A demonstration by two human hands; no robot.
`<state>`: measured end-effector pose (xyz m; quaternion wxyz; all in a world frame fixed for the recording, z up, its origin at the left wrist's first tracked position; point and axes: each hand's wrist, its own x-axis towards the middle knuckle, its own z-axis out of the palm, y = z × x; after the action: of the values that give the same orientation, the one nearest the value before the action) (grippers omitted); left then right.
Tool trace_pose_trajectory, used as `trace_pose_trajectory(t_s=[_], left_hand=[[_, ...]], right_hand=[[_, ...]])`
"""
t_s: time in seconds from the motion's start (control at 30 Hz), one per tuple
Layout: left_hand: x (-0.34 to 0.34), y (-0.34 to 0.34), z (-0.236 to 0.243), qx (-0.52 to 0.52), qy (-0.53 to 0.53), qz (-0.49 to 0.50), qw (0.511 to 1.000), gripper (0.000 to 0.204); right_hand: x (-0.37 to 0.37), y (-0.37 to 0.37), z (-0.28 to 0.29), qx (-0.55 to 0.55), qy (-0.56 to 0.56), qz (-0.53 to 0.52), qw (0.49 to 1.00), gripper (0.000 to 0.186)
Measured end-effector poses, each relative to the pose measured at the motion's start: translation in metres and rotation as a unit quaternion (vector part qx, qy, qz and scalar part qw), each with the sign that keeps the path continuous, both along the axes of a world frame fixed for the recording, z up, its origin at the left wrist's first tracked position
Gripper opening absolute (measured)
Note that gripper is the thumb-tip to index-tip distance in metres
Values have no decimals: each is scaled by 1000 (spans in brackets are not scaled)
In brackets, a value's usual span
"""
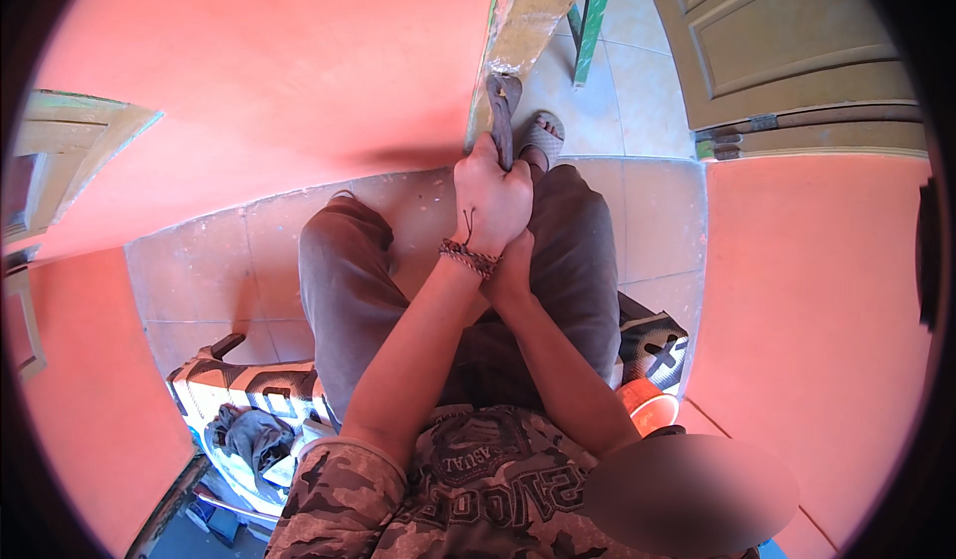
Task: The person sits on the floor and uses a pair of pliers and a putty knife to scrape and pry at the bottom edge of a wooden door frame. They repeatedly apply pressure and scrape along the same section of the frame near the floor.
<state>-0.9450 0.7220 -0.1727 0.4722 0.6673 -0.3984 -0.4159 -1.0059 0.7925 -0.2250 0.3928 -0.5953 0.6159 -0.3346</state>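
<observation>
My left hand (490, 201) is closed around a dark grey strap-like piece (501, 111) that rises toward the worn yellow-green edge of a wooden plank (533, 6) by the orange wall. A woven bracelet circles that wrist. My right hand (510, 268) sits just below and behind the left one, mostly hidden by it, fingers curled; what it holds cannot be seen. Both hands are above my knees in grey-brown trousers (344, 280). A sandalled foot (543, 136) rests on the tiled floor beyond the hands.
Orange walls (279, 61) close in on the left and right. A brown panelled door (787, 41) stands at upper right. I sit on a patterned black-and-white seat (229, 385) with a grey cloth (254, 435) on it. An orange container (647, 408) is at my right hip.
</observation>
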Motion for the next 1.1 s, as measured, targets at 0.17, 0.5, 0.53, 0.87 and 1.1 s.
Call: trace_pose_trajectory(t_s=[0.17,0.5,0.53,0.87,1.1], left_hand=[[-1,-1,-5,-21,-7,3,1000,11],[-4,-2,-14,-30,30,13,999,9],[-5,-3,-14,-35,30,15,999,9],[-4,-4,-28,-63,18,4,998,5],[-4,-7,-32,-88,-25,5,996,7]], right_hand=[[3,-3,-7,-18,-56,-23,998,28],[-1,-5,-30,-46,-38,-20,998,25],[0,-6,-32,-45,-42,-24,998,24],[0,-10,-30,30,-82,-20,996,28],[-3,-13,-43,12,-48,8,999,40]])
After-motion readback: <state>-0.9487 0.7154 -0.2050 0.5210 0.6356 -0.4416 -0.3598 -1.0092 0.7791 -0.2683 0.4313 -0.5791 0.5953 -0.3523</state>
